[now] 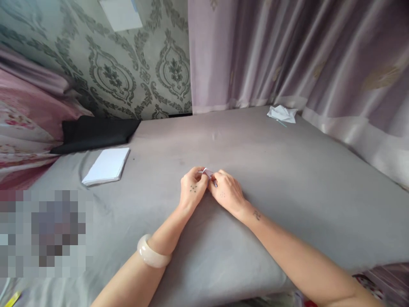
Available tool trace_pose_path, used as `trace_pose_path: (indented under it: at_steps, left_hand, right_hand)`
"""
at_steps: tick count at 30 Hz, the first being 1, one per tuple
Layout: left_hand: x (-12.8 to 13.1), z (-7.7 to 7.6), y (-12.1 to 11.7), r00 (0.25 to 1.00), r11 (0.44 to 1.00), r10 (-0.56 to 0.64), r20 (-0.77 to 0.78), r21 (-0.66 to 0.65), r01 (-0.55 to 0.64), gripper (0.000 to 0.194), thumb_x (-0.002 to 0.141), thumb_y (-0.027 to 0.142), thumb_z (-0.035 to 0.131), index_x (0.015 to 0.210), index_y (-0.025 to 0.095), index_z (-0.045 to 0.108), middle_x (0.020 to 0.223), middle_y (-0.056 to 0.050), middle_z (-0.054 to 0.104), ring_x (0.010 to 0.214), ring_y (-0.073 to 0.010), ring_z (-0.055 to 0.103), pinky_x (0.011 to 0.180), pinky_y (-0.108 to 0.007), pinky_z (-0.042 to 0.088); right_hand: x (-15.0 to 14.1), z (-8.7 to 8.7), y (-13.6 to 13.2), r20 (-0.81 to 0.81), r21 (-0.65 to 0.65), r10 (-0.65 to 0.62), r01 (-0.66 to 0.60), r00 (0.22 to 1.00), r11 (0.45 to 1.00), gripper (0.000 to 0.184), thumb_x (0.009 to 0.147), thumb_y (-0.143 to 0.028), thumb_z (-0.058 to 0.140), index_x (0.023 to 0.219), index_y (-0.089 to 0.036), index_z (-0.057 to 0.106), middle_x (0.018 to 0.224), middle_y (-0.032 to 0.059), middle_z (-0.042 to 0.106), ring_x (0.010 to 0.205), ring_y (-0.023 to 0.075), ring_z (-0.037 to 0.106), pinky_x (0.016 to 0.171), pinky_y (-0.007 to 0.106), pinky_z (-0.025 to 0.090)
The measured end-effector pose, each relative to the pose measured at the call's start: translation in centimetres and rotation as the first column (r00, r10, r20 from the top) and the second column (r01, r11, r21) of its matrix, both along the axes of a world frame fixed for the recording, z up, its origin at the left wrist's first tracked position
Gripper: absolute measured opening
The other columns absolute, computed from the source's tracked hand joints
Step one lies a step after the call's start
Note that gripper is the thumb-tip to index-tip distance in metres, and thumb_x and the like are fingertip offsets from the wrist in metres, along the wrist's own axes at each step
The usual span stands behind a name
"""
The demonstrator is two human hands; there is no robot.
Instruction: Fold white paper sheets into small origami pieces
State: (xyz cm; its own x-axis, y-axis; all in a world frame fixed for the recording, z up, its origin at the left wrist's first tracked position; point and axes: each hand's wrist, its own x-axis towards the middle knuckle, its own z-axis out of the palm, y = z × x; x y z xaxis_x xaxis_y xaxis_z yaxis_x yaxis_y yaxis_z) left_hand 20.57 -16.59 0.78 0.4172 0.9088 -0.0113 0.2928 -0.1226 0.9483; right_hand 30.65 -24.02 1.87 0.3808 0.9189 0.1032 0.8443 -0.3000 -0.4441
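A small piece of white paper is pinched between my two hands, just above the grey-covered surface. My left hand has its thumb and fingers closed on the paper's left side. From the right, my right hand grips the same paper with curled fingers. The hands nearly touch, and most of the paper is hidden behind the fingers, so its full shape does not show. A pale bangle sits on my left forearm.
A stack of white paper lies at the left, with folded black cloth behind it. Folded white papers and a thin pale stick lie at the far right. Curtains and a patterned wall border the back.
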Motion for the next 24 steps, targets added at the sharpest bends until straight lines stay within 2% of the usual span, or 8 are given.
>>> trace_pose_path:
  at_steps: [3,7,13,16,18,20,22,24]
  left_hand:
    - [-0.1,-0.2,0.0,0.999,0.999,-0.016,-0.033,0.038,0.017,0.027,0.077,0.027,0.054,0.098,0.019,0.068,0.074,-0.003,0.073,0.068,-0.0159,0.067,0.062,-0.022,0.047]
    - [-0.2,-0.1,-0.2,0.997,0.997,-0.062,-0.052,0.036,0.064,0.029,0.081,0.039,0.054,0.089,0.017,0.07,0.069,-0.004,0.072,0.065,-0.0172,0.066,0.06,-0.023,0.048]
    - [-0.3,0.1,0.1,0.994,0.996,-0.086,-0.073,0.008,0.087,0.038,0.079,0.052,0.056,0.08,0.016,0.07,0.064,-0.004,0.071,0.06,-0.0179,0.066,0.056,-0.023,0.05]
    - [-0.3,0.3,1.0,0.999,0.993,-0.048,-0.009,-0.11,0.047,0.038,0.079,0.052,0.058,0.073,0.015,0.068,0.06,-0.004,0.069,0.052,-0.0164,0.065,0.051,-0.023,0.05]
    - [-0.5,0.5,1.7,0.999,0.978,0.012,0.041,-0.211,-0.003,0.033,0.077,0.046,0.062,0.072,0.013,0.067,0.057,-0.005,0.067,0.049,-0.015,0.064,0.05,-0.022,0.051]
    - [-0.7,0.7,2.4,0.993,0.95,0.071,0.092,-0.309,-0.039,0.03,0.075,0.041,0.065,0.072,0.012,0.065,0.055,-0.006,0.066,0.049,-0.0148,0.064,0.049,-0.022,0.052]
    - [-0.8,1.0,2.8,0.986,0.94,0.115,0.123,-0.333,-0.068,0.027,0.075,0.037,0.066,0.074,0.01,0.065,0.055,-0.006,0.065,0.05,-0.0148,0.064,0.049,-0.022,0.052]
    - [-0.9,1.2,2.8,0.984,0.938,0.12,0.132,-0.34,-0.069,0.025,0.075,0.035,0.067,0.074,0.01,0.065,0.054,-0.005,0.065,0.048,-0.014,0.064,0.048,-0.021,0.052]
  right_hand:
    - [-0.1,0.3,-0.2,0.001,0.02,-0.025,0.025,1.0,0.999,0.02,0.09,-0.025,0.047,0.08,-0.021,0.064,0.085,0.0047,0.065,0.071,0.0155,0.06,0.059,0.027,0.032]
    - [-0.2,0.5,-0.6,0.021,0.05,-0.047,0.046,0.999,0.998,0.026,0.091,-0.025,0.045,0.074,-0.021,0.064,0.08,0.0041,0.065,0.067,0.0144,0.059,0.057,0.027,0.031]
    - [0.0,0.7,-0.9,-0.028,0.081,0.024,-0.021,0.999,0.996,0.03,0.092,-0.026,0.045,0.071,-0.021,0.065,0.076,0.0031,0.064,0.063,0.0132,0.058,0.058,0.026,0.034]
    - [0.9,1.1,-1.0,-0.176,0.212,0.105,-0.066,0.979,0.975,0.031,0.093,-0.03,0.044,0.075,-0.02,0.068,0.074,0.0039,0.065,0.069,0.0144,0.06,0.065,0.024,0.04]
    - [1.6,1.4,-1.0,-0.34,0.309,0.091,0.02,0.936,0.951,0.031,0.094,-0.034,0.042,0.088,-0.02,0.069,0.078,0.0039,0.067,0.07,0.0141,0.06,0.066,0.024,0.043]
    - [2.3,1.5,-1.0,-0.432,0.324,0.074,0.079,0.899,0.943,0.03,0.092,-0.037,0.045,0.094,-0.019,0.069,0.076,0.0033,0.066,0.064,0.0134,0.058,0.064,0.024,0.044]
    - [2.5,1.5,-1.0,-0.425,0.35,0.159,0.0,0.891,0.937,0.025,0.089,-0.033,0.048,0.098,-0.019,0.067,0.082,0.0035,0.065,0.063,0.0124,0.056,0.063,0.024,0.045]
    - [2.4,1.4,-1.2,-0.343,0.355,0.266,-0.138,0.901,0.925,0.024,0.086,-0.027,0.051,0.105,-0.021,0.065,0.088,0.0031,0.063,0.062,0.011,0.054,0.063,0.023,0.046]
